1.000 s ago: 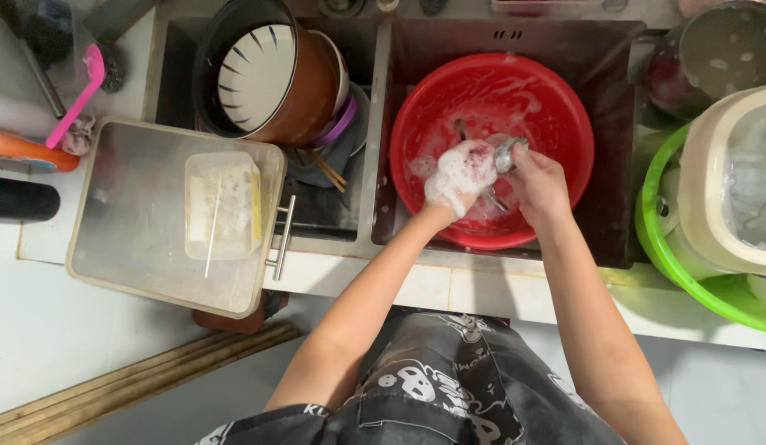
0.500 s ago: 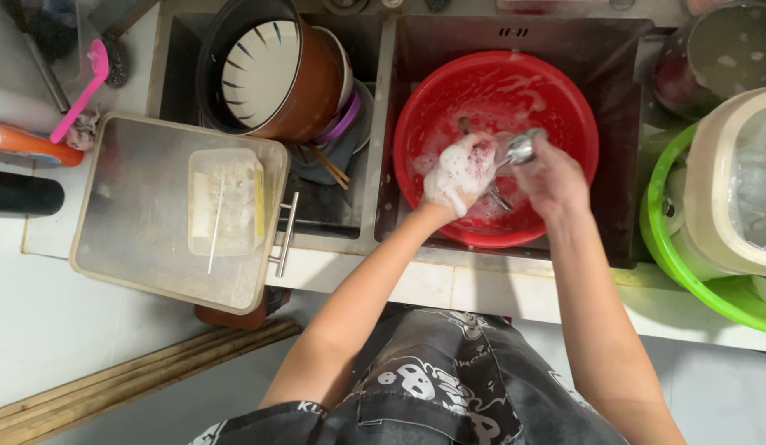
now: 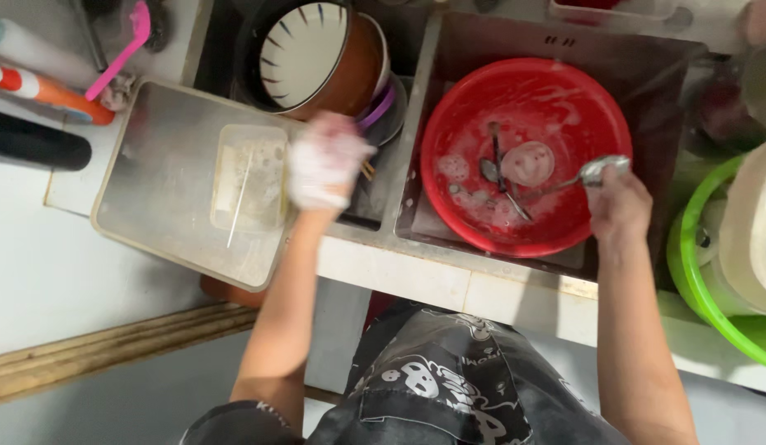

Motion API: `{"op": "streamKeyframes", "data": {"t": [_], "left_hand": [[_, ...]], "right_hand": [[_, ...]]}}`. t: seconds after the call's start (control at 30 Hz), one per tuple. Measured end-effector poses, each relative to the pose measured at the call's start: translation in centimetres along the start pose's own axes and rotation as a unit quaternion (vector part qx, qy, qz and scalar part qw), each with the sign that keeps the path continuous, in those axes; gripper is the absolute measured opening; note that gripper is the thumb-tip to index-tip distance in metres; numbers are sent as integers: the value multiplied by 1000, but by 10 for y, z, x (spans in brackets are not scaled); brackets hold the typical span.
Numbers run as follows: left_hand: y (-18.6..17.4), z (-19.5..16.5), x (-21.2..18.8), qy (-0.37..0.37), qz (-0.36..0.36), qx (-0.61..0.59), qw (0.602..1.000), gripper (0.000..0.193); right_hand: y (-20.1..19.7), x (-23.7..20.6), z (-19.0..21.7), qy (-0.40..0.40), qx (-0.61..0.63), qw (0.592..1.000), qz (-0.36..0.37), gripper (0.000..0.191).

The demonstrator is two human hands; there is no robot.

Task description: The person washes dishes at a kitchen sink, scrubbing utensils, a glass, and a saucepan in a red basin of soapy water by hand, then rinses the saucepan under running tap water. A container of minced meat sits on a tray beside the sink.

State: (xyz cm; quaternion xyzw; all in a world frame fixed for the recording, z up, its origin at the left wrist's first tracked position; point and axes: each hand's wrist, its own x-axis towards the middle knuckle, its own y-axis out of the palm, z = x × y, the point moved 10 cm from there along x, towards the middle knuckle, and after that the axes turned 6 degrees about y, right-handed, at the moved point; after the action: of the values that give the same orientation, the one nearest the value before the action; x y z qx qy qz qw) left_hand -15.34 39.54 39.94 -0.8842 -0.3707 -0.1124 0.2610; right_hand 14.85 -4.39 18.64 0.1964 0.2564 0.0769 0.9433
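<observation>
1. The right hand grips a metal spoon at the right rim of the red basin; its fingers are closed on the utensil, and its long axis runs left into the basin.
2. The left hand, foam-covered, hangs over the divider between the sink bowls; its finger spread cannot be told.
3. More cutlery lies in the suds, left of the spoon.
4. A steel tray sits left of the left hand; stacked bowls lie far of it.

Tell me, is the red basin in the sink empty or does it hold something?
Not empty. The red basin holds soapy foam and several pieces of metal cutlery lying on its bottom.
</observation>
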Motion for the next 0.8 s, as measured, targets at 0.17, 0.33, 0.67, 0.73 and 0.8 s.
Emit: {"op": "streamKeyframes", "data": {"t": [0.17,0.33,0.67,0.73,0.8], "left_hand": [[-134,44,-18,-122,-237,-76,961,35],[-130,119,-59,-381,-222,-116,890,36],[-123,48,-16,-190,64,476,856,33],[-86,15,16,-83,25,378,922,36],[-14,-11,44,20,50,333,941,40]], "right_hand": [[-20,30,-89,124,97,986,-53,7],[-23,39,-143,238,67,969,-27,13],[-44,0,-106,144,-20,989,-22,18],[-44,-19,-87,123,-51,990,-37,24],[-44,-39,-75,122,-80,987,-61,25]]}}
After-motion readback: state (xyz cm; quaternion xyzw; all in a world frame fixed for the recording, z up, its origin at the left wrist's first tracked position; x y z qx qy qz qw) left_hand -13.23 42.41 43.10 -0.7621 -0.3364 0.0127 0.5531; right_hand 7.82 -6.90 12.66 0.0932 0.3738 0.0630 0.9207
